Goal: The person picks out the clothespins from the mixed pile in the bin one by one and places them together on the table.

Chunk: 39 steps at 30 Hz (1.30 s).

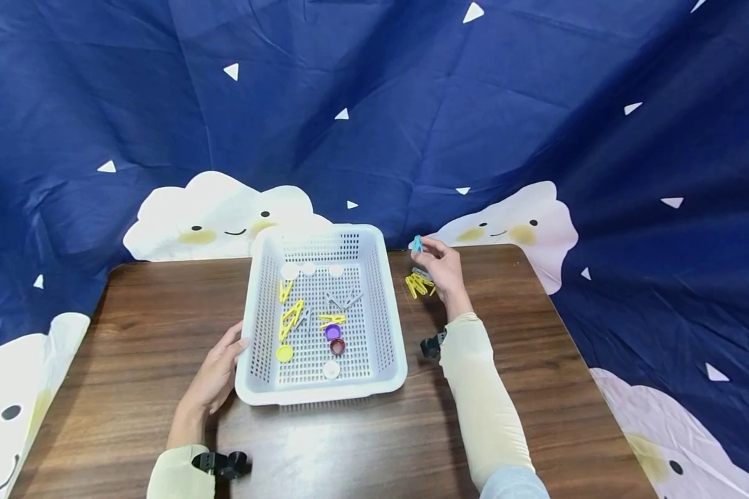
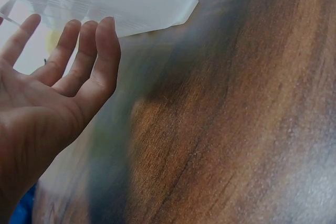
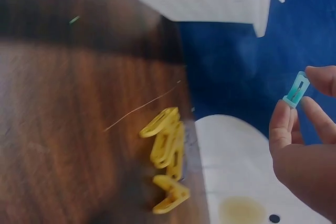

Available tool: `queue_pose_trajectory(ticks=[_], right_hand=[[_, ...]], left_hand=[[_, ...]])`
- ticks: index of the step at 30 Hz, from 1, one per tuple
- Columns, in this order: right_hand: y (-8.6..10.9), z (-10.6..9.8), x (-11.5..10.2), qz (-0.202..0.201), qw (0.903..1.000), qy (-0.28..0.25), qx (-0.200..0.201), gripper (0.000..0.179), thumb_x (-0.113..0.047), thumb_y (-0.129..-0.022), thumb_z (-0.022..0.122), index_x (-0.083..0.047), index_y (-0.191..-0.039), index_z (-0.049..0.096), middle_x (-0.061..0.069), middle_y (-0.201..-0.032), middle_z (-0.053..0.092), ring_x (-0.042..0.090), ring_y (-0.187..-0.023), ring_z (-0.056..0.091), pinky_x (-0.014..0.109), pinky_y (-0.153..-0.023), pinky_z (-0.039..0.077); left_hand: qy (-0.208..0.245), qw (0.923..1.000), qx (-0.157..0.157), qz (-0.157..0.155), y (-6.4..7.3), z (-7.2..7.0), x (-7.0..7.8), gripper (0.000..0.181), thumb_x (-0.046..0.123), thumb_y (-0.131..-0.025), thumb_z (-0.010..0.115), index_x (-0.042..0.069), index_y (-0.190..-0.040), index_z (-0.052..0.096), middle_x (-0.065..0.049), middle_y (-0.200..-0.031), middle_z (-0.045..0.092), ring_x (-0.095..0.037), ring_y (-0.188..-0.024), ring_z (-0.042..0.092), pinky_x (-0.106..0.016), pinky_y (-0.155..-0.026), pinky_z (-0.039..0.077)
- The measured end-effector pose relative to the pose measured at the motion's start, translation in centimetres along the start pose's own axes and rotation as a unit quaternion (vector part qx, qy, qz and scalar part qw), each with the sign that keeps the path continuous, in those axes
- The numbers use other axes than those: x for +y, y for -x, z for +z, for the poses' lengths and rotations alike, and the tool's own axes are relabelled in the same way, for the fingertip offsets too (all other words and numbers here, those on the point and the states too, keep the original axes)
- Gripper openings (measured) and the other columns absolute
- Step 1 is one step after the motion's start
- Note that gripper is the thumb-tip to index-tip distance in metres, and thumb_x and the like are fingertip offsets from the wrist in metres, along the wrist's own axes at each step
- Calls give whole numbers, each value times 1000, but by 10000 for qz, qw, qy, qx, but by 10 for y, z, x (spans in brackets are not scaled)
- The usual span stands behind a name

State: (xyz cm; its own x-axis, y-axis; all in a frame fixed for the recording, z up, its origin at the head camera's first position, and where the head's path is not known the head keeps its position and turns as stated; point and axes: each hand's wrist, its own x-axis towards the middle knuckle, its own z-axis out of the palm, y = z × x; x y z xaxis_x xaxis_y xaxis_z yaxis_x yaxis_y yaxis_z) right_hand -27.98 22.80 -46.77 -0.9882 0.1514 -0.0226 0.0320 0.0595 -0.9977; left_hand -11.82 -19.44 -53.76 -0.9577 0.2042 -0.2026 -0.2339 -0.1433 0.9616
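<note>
My right hand (image 1: 443,267) pinches a small light-blue plastic clothespin (image 3: 297,89) between thumb and fingertips, raised above the table's back edge. Below it lies a small pile of yellow clothespins (image 1: 419,284), with a grey one (image 1: 421,272) partly hidden by the hand. The left hand (image 1: 215,371) touches the left side of a white perforated basket (image 1: 321,397), its fingers loosely bent in the left wrist view. Inside the basket are several yellow and grey clothespins (image 1: 291,319), white caps (image 1: 331,369), a yellow cap (image 1: 284,353), a purple cap (image 1: 333,333) and a dark red cap (image 1: 338,346).
The basket stands on a brown wooden table (image 1: 324,450). Behind and beside the table hangs a blue curtain (image 1: 374,104) with clouds and white triangles. A thin thread-like line (image 3: 142,108) shows on the tabletop beside the clothespin pile.
</note>
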Motion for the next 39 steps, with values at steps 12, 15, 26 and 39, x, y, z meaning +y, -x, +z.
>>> queue_pose_trajectory(ticks=[12, 15, 26, 39], right_hand=[[2, -19, 22, 45, 9992, 334, 211, 46, 5, -87, 68, 5, -133, 62, 24, -121, 60, 14, -98, 56, 24, -86, 50], [3, -22, 26, 107, 9989, 380, 241, 46, 6, -87, 67, 5, -133, 62, 23, -118, 60, 14, -97, 56, 30, -89, 51], [0, -31, 42, 124, 9979, 566, 305, 46, 7, -87, 67, 7, -133, 62, 29, -120, 61, 14, -95, 57, 21, -80, 51], [0, -46, 55, 390, 9943, 893, 431, 47, 4, -89, 66, 6, -136, 60, 27, -125, 60, 16, -100, 54, 17, -76, 47]], left_hand=[[-10, 10000, 1, -62, -2, 3, 1, 62, 34, -109, 46, 9, -161, 23, -28, -156, 31, -9, -115, 61, -36, -88, 55], [-20, 10000, -40, -39, -1, 2, 1, 62, 34, -109, 45, 9, -161, 22, -29, -156, 31, -10, -115, 60, -37, -89, 55], [-74, 10000, 36, -9, 1, 0, -1, 59, 32, -110, 44, 8, -160, 24, -29, -154, 34, -11, -115, 60, -36, -89, 54], [-95, 9999, 7, 48, 2, 1, 0, 59, 31, -110, 43, 7, -160, 23, -25, -152, 35, -9, -116, 59, -32, -90, 53]])
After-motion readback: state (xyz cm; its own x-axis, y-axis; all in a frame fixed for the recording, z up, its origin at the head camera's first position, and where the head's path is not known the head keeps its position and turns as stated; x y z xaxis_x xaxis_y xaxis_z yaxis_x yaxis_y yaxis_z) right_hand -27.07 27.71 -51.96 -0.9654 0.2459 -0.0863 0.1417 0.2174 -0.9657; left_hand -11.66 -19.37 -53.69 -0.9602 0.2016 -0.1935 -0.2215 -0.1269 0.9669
